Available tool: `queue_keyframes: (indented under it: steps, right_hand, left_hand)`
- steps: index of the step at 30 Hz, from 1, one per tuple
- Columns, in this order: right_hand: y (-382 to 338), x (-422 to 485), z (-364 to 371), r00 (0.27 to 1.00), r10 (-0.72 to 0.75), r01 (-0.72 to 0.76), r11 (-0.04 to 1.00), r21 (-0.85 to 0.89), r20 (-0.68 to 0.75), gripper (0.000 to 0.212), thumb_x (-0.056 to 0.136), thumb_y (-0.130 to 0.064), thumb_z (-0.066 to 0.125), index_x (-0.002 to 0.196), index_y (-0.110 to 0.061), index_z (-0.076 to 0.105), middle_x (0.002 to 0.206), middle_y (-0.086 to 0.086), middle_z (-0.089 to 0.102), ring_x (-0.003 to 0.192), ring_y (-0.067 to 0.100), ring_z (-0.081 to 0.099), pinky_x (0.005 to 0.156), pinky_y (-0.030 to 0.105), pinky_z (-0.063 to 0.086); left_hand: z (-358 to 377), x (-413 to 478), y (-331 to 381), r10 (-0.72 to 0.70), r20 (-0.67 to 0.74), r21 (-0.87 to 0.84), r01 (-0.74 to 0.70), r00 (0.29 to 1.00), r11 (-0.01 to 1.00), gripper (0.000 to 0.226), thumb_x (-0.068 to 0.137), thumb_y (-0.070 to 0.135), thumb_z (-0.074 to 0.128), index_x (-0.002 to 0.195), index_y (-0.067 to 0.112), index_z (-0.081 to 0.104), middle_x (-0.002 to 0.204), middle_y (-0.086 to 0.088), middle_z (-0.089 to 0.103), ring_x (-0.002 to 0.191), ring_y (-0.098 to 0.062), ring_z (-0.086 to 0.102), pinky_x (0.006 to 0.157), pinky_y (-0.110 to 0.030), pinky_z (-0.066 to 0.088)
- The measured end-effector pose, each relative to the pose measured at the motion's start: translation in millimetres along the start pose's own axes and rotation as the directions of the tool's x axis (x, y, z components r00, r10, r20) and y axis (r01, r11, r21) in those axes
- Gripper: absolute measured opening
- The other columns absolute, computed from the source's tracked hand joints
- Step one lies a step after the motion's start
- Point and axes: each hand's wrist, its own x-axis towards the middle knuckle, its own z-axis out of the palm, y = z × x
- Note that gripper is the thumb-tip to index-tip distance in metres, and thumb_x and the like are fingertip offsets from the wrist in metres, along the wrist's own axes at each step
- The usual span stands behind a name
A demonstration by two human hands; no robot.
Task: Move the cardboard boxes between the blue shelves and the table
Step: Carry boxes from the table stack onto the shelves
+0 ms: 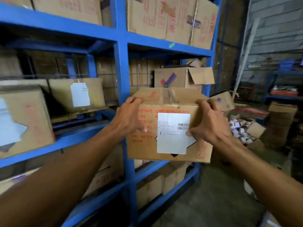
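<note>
A taped cardboard box (170, 102) with red print and a white barcode label is held in the air in front of the blue shelves (122, 76). My left hand (131, 115) grips its left upper edge, fingers over the top. My right hand (209, 120) grips its right upper edge, thumb on the label. The box hangs level at the middle bay of the right-hand shelf section, partly past the shelf's front edge. No table is in view.
More cardboard boxes fill the shelves: a labelled one (77, 94) to the left, an open-flapped one (182, 77) behind the held box, large ones (170, 18) above. On the floor to the right lie an open carton of small packets (241, 130) and stacked boxes (282, 123).
</note>
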Motion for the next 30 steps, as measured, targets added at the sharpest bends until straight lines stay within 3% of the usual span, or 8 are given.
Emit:
queue_keyframes:
  steps: [7, 15, 20, 30]
  right_hand:
    - [-53, -35, 3, 0.995, -0.087, 0.083, 0.992, 0.099, 0.038, 0.110, 0.048, -0.037, 0.091, 0.140, -0.032, 0.031, 0.152, -0.001, 0.020, 0.124, 0.040, 0.047, 0.100, 0.054, 0.041]
    - [-108, -62, 0, 0.981, -0.187, 0.177, 0.971, 0.158, 0.045, 0.111, 0.047, -0.037, 0.093, 0.141, -0.029, 0.033, 0.145, 0.000, 0.026, 0.123, 0.037, 0.046, 0.097, 0.053, 0.041]
    - [-148, -56, 13, 0.961, -0.271, 0.254, 0.942, 0.218, 0.053, 0.113, 0.047, -0.036, 0.094, 0.142, -0.027, 0.034, 0.147, 0.002, 0.026, 0.124, 0.038, 0.044, 0.099, 0.055, 0.044]
    - [-183, -17, 41, 0.929, -0.368, 0.340, 0.898, 0.280, 0.051, 0.109, 0.052, -0.032, 0.094, 0.144, -0.023, 0.035, 0.149, 0.003, 0.027, 0.130, 0.037, 0.040, 0.102, 0.059, 0.039]
  left_hand:
    - [-53, -63, -27, -0.048, -0.068, 0.103, 0.055, 0.997, 0.993, 0.112, 0.047, 0.030, 0.095, 0.143, 0.020, 0.039, 0.145, -0.001, 0.039, 0.129, -0.024, 0.042, 0.104, -0.038, 0.038]
    - [-105, -116, -48, -0.134, -0.125, 0.174, 0.155, 0.983, 0.973, 0.118, 0.041, 0.036, 0.096, 0.144, 0.022, 0.040, 0.144, -0.001, 0.041, 0.129, -0.027, 0.043, 0.109, -0.039, 0.034]
    - [-133, -138, -70, -0.203, -0.180, 0.181, 0.235, 0.962, 0.955, 0.114, 0.045, 0.029, 0.096, 0.144, 0.020, 0.040, 0.144, -0.003, 0.040, 0.130, -0.027, 0.040, 0.109, -0.035, 0.032]
    - [-146, -128, -99, -0.283, -0.241, 0.195, 0.332, 0.928, 0.923, 0.112, 0.044, 0.026, 0.096, 0.141, 0.020, 0.041, 0.143, -0.004, 0.040, 0.127, -0.032, 0.043, 0.107, -0.040, 0.035]
